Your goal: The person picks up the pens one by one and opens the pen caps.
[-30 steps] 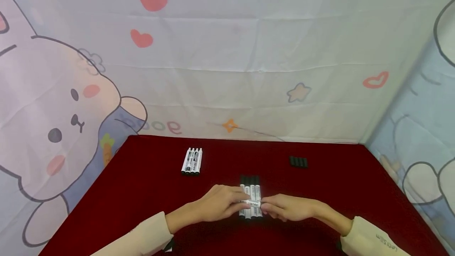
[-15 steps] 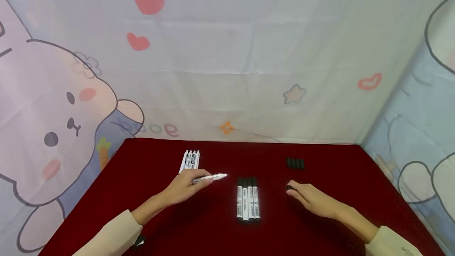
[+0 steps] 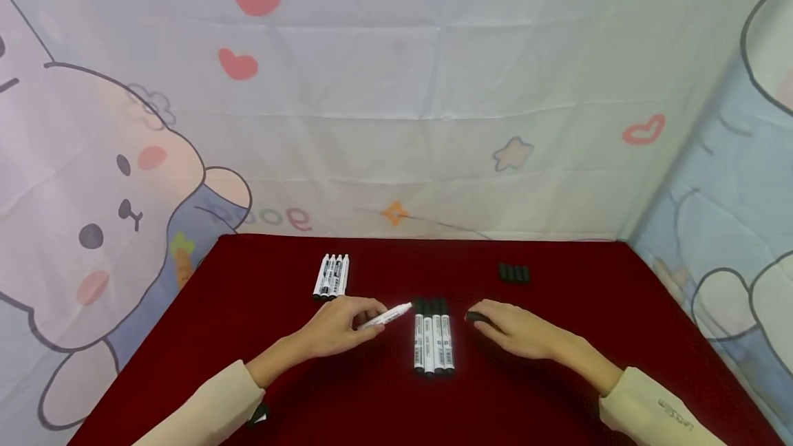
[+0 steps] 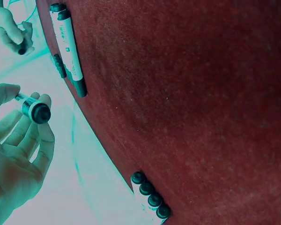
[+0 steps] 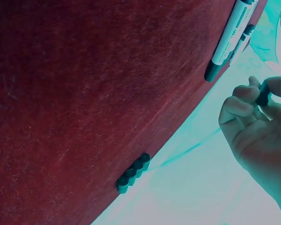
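Observation:
My left hand [image 3: 337, 327] grips an uncapped white marker [image 3: 385, 317] between thumb and fingers, its pale tip angled up to the right. In the left wrist view, the black rear end of that marker [image 4: 40, 113] faces the camera. My right hand [image 3: 520, 329] pinches a black marker cap [image 3: 478, 317], seen also as a dark cap [image 5: 263, 94] in the right wrist view. Between the hands, a row of several capped white markers [image 3: 434, 343] lies on the red cloth. The held marker and cap are apart.
At the back left lies a row of several uncapped markers [image 3: 331, 277], tips away from me. Several black caps [image 3: 514, 272] line up at the back right. A small dark object [image 3: 259, 413] shows by the left sleeve. A printed curtain [image 3: 446, 88] stands behind the red table [image 3: 557, 391].
The hands, together over the marker row a second ago, have separated with the marker in the left and its cap in the right. Since half a second ago, both have moved slightly inward.

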`<state>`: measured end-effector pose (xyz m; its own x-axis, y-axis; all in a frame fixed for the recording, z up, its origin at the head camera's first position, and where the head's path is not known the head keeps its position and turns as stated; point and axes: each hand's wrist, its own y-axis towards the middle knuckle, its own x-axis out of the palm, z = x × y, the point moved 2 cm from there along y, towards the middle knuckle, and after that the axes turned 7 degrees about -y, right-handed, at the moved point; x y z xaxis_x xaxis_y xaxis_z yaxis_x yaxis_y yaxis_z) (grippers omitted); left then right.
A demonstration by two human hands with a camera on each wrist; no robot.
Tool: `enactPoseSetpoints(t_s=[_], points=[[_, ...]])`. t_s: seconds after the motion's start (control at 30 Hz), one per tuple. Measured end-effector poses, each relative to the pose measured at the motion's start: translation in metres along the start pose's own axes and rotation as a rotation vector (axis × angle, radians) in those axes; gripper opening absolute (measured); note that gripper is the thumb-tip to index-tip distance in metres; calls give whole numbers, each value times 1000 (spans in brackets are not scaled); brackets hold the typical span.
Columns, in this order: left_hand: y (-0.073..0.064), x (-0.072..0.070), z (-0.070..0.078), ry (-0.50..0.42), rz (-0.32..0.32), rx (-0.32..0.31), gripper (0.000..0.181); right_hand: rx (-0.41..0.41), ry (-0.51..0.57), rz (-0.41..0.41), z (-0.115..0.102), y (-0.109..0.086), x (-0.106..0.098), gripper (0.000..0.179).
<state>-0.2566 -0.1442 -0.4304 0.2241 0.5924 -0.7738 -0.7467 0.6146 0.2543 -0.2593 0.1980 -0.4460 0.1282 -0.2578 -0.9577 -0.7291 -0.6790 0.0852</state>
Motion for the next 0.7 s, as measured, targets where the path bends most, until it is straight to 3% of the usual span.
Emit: enactPoseSetpoints(t_s=[0.43,0.7], points=[[-6,-3,-5,-35,-9,-37,21,-20,5,-21,5,-8,0,31],[-9,-9,-16,4,4,-63,18,-33,29,-20,10,-10,1,31]])
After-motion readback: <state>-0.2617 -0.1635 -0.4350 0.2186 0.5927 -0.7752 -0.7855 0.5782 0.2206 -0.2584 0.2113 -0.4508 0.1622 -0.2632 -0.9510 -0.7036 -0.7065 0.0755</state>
